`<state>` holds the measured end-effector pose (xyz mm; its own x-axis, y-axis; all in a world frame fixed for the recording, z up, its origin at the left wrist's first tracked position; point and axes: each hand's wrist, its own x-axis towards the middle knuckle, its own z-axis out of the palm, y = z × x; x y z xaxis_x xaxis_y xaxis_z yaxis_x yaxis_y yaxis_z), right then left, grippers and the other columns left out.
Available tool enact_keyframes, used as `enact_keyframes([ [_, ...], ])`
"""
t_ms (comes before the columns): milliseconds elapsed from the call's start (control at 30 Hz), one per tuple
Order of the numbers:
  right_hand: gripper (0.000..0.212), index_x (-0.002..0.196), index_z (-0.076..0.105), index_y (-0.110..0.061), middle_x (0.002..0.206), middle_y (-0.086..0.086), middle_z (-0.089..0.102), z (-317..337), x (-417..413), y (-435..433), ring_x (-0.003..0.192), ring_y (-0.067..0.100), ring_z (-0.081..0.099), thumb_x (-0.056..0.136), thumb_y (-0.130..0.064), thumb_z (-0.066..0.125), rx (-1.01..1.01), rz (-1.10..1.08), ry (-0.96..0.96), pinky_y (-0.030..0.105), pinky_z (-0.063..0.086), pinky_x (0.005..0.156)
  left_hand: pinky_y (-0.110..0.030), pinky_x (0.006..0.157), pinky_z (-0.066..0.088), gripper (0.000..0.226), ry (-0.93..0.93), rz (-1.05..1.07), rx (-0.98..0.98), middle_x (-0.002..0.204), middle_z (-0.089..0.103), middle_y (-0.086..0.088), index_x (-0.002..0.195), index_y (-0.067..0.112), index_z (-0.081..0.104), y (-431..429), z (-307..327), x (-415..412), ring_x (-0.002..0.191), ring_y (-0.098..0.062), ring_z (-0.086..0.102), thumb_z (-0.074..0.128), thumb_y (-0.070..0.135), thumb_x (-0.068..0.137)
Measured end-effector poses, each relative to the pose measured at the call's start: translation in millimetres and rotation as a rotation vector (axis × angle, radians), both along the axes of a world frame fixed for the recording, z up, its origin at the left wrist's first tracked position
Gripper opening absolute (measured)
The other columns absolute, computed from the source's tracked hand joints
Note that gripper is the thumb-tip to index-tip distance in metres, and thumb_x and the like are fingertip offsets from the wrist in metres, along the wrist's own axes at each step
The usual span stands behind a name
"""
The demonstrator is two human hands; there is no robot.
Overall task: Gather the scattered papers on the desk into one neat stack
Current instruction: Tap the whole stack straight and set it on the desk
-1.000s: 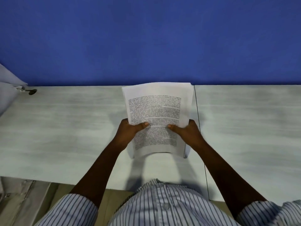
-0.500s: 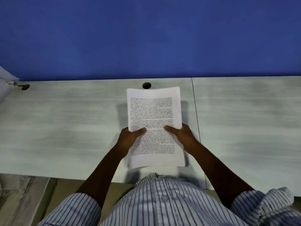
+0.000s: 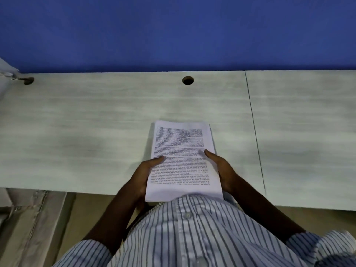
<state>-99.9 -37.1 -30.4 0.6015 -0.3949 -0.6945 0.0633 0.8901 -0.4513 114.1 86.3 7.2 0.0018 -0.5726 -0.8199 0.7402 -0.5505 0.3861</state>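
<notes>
One stack of white printed papers (image 3: 181,143) lies lengthwise on the pale wooden desk (image 3: 86,132), its near end at the desk's front edge by my shirt. My left hand (image 3: 142,176) grips the stack's left side, thumb lying on the top sheet. My right hand (image 3: 223,170) grips the right side the same way, thumb on the text. The sheets' edges look lined up. My fingers under the stack are hidden.
A round cable hole (image 3: 188,80) sits in the desk near the blue wall (image 3: 173,31). Another hole with a metal fitting (image 3: 27,80) is at the far left. A seam (image 3: 254,132) splits the desk on the right. Floor shows below the front edge.
The stack has come down from a raised tilt to lie flat on the desk, nearer my body. Both hands have kept their hold on its sides.
</notes>
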Motion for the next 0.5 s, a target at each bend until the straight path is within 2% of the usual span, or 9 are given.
enact_keyframes([
  [33, 0.041, 0.133, 0.060, -0.010, 0.129, 0.015, 0.065, -5, 12, 7, 0.121, 0.032, 0.061, 0.098, -0.032, 0.058, -0.035, -0.010, 0.054, 0.045, 0.043, 0.108, -0.044, 0.086, 0.055, 0.034, 0.029, -0.033, -0.012, 0.125, 0.066, -0.021, 0.121, 0.004, 0.068, 6, -2, 11, 0.110, -0.038, 0.067, 0.060, 0.022, 0.094],
  [133, 0.041, 0.125, 0.065, -0.003, 0.121, 0.017, 0.069, -12, 58, 17, 0.111, 0.034, 0.066, 0.090, -0.024, 0.070, -0.214, -0.021, 0.218, 0.050, 0.045, 0.106, -0.043, 0.093, 0.052, 0.036, -0.093, -0.105, 0.016, 0.121, 0.068, -0.020, 0.123, 0.003, 0.067, 15, -15, 57, 0.111, -0.038, 0.066, 0.066, 0.021, 0.091],
  [267, 0.035, 0.123, 0.061, 0.008, 0.124, 0.021, 0.064, -8, 151, 44, 0.097, 0.032, 0.066, 0.092, -0.008, 0.065, -0.318, -0.025, 0.322, 0.046, 0.047, 0.104, -0.035, 0.089, 0.055, 0.037, -0.397, -0.170, 0.068, 0.119, 0.070, -0.016, 0.124, 0.001, 0.065, 33, -37, 132, 0.104, -0.031, 0.069, 0.070, 0.014, 0.090],
  [333, 0.031, 0.121, 0.064, 0.003, 0.121, 0.021, 0.067, -11, 199, 64, 0.095, 0.028, 0.067, 0.092, -0.009, 0.066, -0.372, 0.007, 0.397, 0.043, 0.051, 0.098, -0.030, 0.085, 0.054, 0.036, -0.514, -0.178, 0.102, 0.116, 0.070, -0.011, 0.122, 0.003, 0.065, 45, -45, 172, 0.097, -0.024, 0.068, 0.072, 0.015, 0.089],
  [433, 0.024, 0.111, 0.071, -0.005, 0.105, 0.012, 0.074, -17, 260, 89, 0.085, 0.023, 0.071, 0.089, -0.014, 0.072, -0.368, -0.010, 0.467, 0.036, 0.058, 0.083, -0.024, 0.073, 0.051, 0.034, -0.571, -0.195, 0.103, 0.109, 0.069, -0.006, 0.119, 0.006, 0.066, 62, -49, 239, 0.090, -0.020, 0.066, 0.072, 0.021, 0.090],
  [500, 0.021, 0.109, 0.071, -0.007, 0.097, 0.007, 0.074, -16, 289, 94, 0.082, 0.022, 0.070, 0.089, -0.014, 0.072, -0.353, -0.023, 0.477, 0.031, 0.058, 0.074, -0.026, 0.077, 0.053, 0.033, -0.586, -0.190, 0.087, 0.110, 0.070, -0.007, 0.119, 0.007, 0.067, 67, -48, 272, 0.096, -0.023, 0.067, 0.071, 0.023, 0.090],
])
